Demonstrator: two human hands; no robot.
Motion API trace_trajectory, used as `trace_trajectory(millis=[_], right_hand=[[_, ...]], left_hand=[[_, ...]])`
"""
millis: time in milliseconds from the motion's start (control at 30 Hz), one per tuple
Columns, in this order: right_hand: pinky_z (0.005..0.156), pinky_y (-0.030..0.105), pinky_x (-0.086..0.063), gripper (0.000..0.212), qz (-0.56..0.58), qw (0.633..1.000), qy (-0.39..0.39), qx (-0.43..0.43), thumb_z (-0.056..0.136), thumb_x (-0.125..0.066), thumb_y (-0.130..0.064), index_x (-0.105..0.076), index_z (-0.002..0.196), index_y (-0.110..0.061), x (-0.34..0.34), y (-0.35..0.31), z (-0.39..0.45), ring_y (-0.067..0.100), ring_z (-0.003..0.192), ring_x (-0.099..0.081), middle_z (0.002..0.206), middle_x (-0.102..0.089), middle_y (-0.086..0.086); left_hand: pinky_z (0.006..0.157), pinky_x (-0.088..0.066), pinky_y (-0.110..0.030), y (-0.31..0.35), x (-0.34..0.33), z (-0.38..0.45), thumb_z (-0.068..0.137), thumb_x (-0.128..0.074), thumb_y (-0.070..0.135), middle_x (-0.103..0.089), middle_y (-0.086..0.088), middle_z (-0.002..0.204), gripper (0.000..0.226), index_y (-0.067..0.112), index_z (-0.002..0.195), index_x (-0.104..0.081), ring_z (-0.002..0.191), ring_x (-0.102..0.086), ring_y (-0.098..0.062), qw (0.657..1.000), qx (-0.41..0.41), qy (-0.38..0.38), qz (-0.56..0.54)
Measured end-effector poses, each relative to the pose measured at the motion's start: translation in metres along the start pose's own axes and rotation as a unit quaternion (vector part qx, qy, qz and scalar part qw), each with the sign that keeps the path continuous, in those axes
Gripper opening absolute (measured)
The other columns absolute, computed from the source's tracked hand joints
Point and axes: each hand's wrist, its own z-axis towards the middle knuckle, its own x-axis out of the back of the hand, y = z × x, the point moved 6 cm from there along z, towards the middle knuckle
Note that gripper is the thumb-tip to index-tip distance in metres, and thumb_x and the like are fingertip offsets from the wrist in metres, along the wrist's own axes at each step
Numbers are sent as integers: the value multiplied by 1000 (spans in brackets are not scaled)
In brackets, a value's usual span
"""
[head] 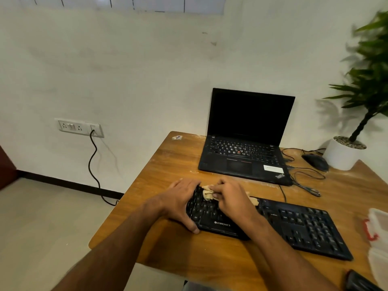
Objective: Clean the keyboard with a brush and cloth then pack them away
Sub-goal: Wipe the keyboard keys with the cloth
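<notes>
The keyboard point(273, 223) at lower centre is gripped by the left hand point(180, 203); the cloth point(207, 193) is pinched in the right hand point(233, 198). Wiping is judged underway; packing remains.

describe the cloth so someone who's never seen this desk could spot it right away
Start at the wooden desk, then find the black keyboard lying in front of the open laptop. At its left end, the right hand pinches a small crumpled cloth against the keys. It is the only pale tan, soft thing among the black electronics.
</notes>
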Motion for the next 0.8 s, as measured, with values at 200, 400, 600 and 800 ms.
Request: trace_trajectory(millis=[200, 400, 600, 800], right_hand=[[83, 26, -47, 21, -2, 1000, -15, 4, 92, -69, -10, -74, 111, -18, -7, -7, 5, 12, 94, -52, 94, -53, -6], [80, 23, -51, 27, 24, 996, -35, -76, 88, -67, 3, -74, 92, -23, 21, 47, -27, 12, 94, -60, 97, -60, -9], [77, 9, -35, 32, 7, 1000, -16, -6, 94, -63, -5, -70, 123, -16, 8, 7, -18, 2, 90, -45, 97, -54, -10], [85, 27, -46, 30, 32, 999, -20, 30, 94, -65, -10, -72, 122, -19, -4, -23, -7, 11, 95, -50, 97, -58, -4]], left_hand=[[123, -30, -49, -8, 3, 7, 52, -89, 72, -34, 9, 154, 133, 36, 157, -15, 141, -33, -16, 1000, 2, -23, -10], [120, -36, -41, -13, -5, 0, 58, -99, 46, -29, 15, 147, 125, 38, 154, -19, 136, -33, -10, 992, -12, 0, -123], [122, -37, -40, -23, -12, -3, 50, -102, 47, -21, 18, 146, 136, 34, 156, -17, 140, -29, -9, 983, -2, 37, -181], [120, -39, -37, -26, -12, -3, 48, -101, 51, -25, 16, 144, 137, 32, 157, -20, 138, -32, -9, 983, 0, 41, -178]])
